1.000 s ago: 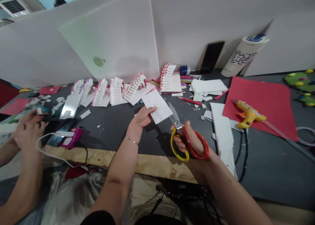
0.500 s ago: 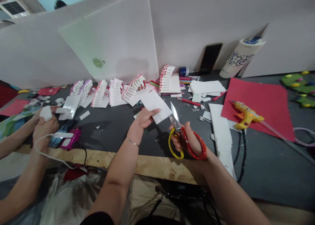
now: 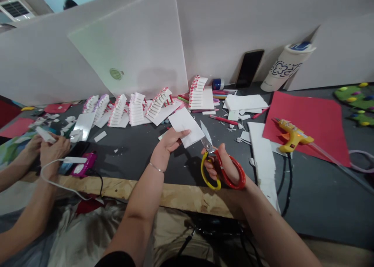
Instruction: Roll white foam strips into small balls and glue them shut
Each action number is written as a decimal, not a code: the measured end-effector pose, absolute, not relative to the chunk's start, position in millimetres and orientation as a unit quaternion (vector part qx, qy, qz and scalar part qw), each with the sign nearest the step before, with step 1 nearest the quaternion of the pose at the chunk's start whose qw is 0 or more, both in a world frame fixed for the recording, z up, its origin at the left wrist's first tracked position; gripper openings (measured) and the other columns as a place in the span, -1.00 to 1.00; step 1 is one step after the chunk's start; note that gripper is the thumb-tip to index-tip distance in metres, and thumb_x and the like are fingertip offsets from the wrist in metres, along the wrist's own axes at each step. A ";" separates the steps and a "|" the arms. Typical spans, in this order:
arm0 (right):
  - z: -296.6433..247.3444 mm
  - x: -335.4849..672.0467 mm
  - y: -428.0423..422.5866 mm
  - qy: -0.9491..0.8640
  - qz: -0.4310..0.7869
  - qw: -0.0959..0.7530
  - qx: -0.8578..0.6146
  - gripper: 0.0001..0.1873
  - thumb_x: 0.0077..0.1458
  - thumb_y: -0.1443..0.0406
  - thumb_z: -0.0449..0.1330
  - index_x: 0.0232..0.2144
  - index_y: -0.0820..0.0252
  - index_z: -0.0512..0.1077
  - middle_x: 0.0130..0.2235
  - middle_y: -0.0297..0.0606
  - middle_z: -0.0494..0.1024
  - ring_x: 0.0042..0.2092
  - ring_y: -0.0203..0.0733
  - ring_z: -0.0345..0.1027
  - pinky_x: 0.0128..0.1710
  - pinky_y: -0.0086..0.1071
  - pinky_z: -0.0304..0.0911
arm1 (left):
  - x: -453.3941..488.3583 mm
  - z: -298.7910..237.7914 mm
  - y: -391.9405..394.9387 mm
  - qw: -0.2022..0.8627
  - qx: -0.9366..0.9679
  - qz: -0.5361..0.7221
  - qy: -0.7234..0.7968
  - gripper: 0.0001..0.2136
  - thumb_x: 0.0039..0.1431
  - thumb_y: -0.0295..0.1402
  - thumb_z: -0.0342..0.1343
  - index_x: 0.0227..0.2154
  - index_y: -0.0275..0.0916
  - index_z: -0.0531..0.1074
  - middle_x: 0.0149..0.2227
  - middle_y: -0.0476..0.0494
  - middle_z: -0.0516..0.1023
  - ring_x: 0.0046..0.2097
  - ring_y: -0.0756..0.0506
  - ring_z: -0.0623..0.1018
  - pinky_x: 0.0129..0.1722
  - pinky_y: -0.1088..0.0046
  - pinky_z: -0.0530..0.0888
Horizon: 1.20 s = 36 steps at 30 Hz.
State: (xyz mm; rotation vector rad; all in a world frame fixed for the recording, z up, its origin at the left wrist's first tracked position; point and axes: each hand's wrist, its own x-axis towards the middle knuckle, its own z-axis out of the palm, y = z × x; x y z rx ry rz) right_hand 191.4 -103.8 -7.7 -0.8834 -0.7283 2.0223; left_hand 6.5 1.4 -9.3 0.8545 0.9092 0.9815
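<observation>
Gripping card [image 3: 187, 123] in left hand [image 3: 173, 139], scissors [image 3: 208, 145] in right hand [image 3: 229, 166] near table's [image 3: 181, 195] front edge; hold blades [image 3: 206, 132] square to card.

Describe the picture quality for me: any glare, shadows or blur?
Head view: glare brightens the glossy white card; same head view: a soft shadow lies on the pale sheet, a darker one on the tabletop below the held white paper; head view again: the co-worker's hands look slightly soft, and the edges seem stretched.
</observation>
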 end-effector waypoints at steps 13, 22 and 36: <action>-5.5 192.8 -105.9 -0.295 0.797 0.398 -0.345 -0.32 -0.07 -0.32 0.06 -0.25 0.12 0.28 -0.63 -0.51 0.23 -0.66 -0.40 0.01 -0.72 -0.50 0.03 | 6.8 -5.5 -0.8 0.701 0.400 0.438 0.397 -0.60 -0.28 -0.43 0.43 -0.26 -0.29 0.54 -0.21 -0.19 0.63 -0.18 -0.13 0.60 -0.15 0.40 0.49; -3.3 192.4 -107.5 -0.306 0.803 0.393 -0.328 -0.32 -0.02 -0.31 0.02 -0.19 0.11 0.28 -0.57 -0.45 0.32 -0.61 -0.33 0.16 -0.61 -0.44 0.17 | 8.6 -6.2 -1.1 0.704 0.383 0.444 0.401 -0.58 -0.29 -0.43 0.43 -0.26 -0.32 0.51 -0.21 -0.20 0.63 -0.20 -0.10 0.59 -0.15 0.42 0.49; -13.7 192.9 -106.0 -0.296 0.806 0.399 -0.322 -0.23 -0.08 -0.35 0.04 -0.08 0.08 0.29 -0.44 -0.35 0.41 -0.44 -0.22 0.29 -0.43 -0.30 0.29 | 14.7 -9.9 -6.8 0.717 0.415 0.383 0.408 -0.60 -0.28 -0.38 0.45 -0.28 -0.37 0.55 -0.26 -0.27 0.63 -0.28 -0.16 0.59 -0.18 0.28 0.48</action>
